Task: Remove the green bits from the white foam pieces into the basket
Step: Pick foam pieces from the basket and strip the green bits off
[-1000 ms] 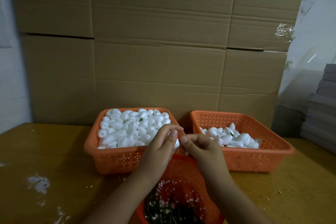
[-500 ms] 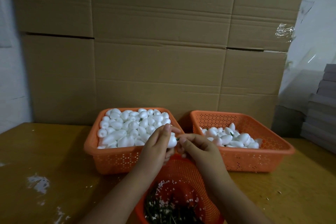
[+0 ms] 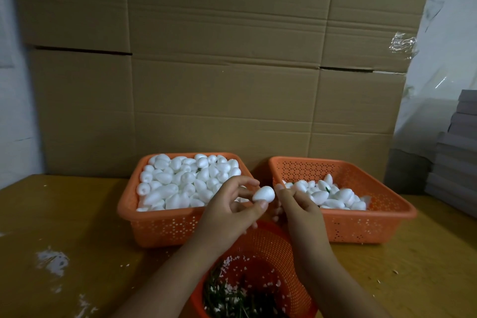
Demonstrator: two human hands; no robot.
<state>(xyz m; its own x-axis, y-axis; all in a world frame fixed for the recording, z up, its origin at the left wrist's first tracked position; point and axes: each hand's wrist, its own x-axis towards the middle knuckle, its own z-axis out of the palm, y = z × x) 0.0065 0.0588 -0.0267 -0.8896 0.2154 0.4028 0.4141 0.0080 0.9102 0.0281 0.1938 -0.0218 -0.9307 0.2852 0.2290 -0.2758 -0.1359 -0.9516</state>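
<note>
While the left hand (image 3: 232, 210) pinches a foam egg (image 3: 263, 194) between thumb and fingertips above the round basket (image 3: 281, 248), the right hand (image 3: 296, 204) is curled just beside it; whether it holds a green bit I cannot tell. Green stems (image 3: 227, 297) and white crumbs already lie in that near basket. Judging by the heaped left tray (image 3: 134, 214) and the thinly filled right tray (image 3: 374, 222), most of the work seems left. Everything sits on a yellowish wooden table (image 3: 77, 227) with white smudges, cardboard boxes (image 3: 232, 72) stacked at the far side.
</note>
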